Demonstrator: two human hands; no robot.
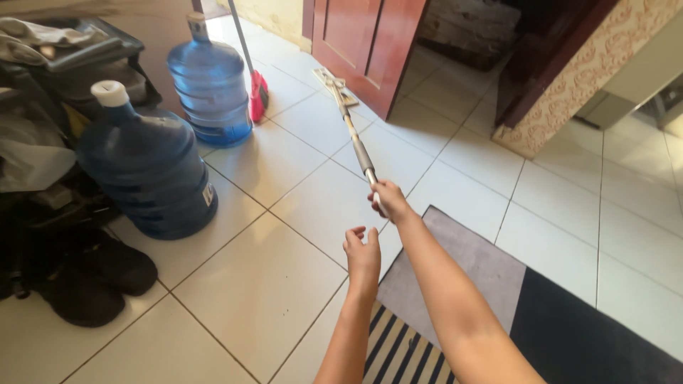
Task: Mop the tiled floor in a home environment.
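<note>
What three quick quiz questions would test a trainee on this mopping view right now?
1. True or false: the right hand grips the mop handle.
2. What is the left hand holding? A) a cloth B) nothing C) a bottle
3. Fill in: the mop head lies on the tiles near the red ____.

Key:
1. True.
2. B; it hovers open, off the handle.
3. Door. Two blue water jugs stand to the left, apart from the mop.

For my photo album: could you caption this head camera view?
Right hand grips a flat mop's handle over white tiles, left hand open beside it.
</note>
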